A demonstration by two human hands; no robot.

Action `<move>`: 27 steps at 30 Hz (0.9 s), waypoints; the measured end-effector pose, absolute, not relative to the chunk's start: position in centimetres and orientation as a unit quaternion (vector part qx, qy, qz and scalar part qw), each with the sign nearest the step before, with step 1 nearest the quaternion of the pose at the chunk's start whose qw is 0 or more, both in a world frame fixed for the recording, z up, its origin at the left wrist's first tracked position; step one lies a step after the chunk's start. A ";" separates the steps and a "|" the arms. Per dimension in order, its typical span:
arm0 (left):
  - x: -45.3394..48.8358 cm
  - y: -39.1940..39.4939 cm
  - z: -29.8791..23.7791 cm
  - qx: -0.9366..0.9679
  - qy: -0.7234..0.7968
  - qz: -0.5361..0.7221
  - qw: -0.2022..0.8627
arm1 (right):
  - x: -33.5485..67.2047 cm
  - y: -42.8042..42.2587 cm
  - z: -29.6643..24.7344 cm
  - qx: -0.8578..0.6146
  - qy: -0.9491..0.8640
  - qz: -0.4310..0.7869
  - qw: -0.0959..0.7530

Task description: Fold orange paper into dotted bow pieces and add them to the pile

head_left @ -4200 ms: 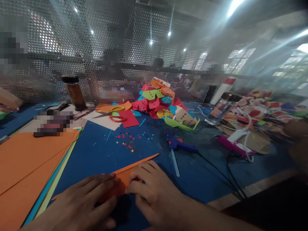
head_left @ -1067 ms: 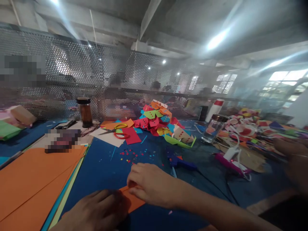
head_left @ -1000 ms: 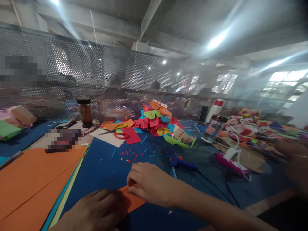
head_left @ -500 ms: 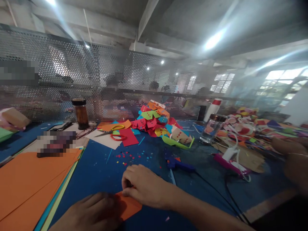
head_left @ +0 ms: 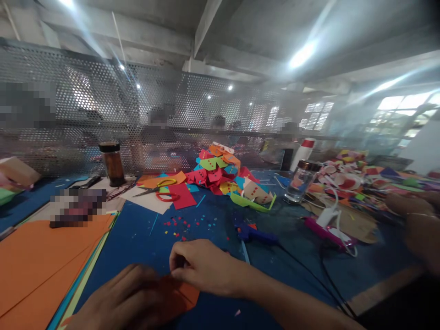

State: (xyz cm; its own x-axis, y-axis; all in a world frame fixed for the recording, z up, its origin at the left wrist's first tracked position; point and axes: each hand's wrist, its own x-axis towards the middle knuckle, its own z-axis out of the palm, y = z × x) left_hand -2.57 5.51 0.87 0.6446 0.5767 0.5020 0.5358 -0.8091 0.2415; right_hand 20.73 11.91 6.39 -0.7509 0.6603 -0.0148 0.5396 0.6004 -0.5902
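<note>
A folded sheet of orange paper (head_left: 187, 295) lies on the blue tabletop at the front, partly covered by both hands. My right hand (head_left: 201, 266) has its fingers curled, thumb and fingertips pinching the paper's upper edge. Over the left part of the same paper, my left hand (head_left: 129, 293) is bent and slightly blurred, closed on the sheet; its fingertips are in shadow. Beyond the hands, small coloured paper bits (head_left: 185, 224) are scattered. A blue glue gun (head_left: 256, 234) rests to the right of them, its cable running toward the front.
Orange sheets (head_left: 44, 261) are stacked at left, near a phone (head_left: 80, 207) and a brown-filled bottle (head_left: 112, 165). Scissors (head_left: 167, 196) lie before a pile of dotted paper pieces (head_left: 215, 174). A glass bottle (head_left: 299, 183) and pink power strip (head_left: 330, 233) stand right, near another person's hand (head_left: 412, 206).
My left hand has shifted slightly up and left over the orange paper, covering more of it. My right hand keeps its pinch, and the view has moved slightly.
</note>
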 end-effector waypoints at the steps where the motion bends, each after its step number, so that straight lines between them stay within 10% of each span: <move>1: -2.7 5.6 0.6 0.894 0.330 0.303 0.025 | 20.7 11.9 6.4 -0.337 -0.885 0.302 0.111; 13: -1.8 5.3 0.9 0.739 0.520 0.308 0.298 | 20.4 11.9 6.1 -0.288 -0.908 0.277 0.124; 21: -2.9 6.8 2.3 0.620 0.581 0.380 0.365 | 20.5 11.1 6.3 -0.246 -0.906 0.047 0.340; 27: -3.5 7.5 3.5 0.553 0.555 0.476 0.399 | 20.0 11.7 5.6 -0.426 -0.778 0.300 0.351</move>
State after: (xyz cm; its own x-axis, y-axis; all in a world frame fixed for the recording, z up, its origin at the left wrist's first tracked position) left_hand -3.50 7.47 3.48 -0.0697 0.9941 0.0829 0.2336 -0.0645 0.9702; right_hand 20.00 11.72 5.58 -0.3906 0.8735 0.2906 0.4516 0.4569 -0.7664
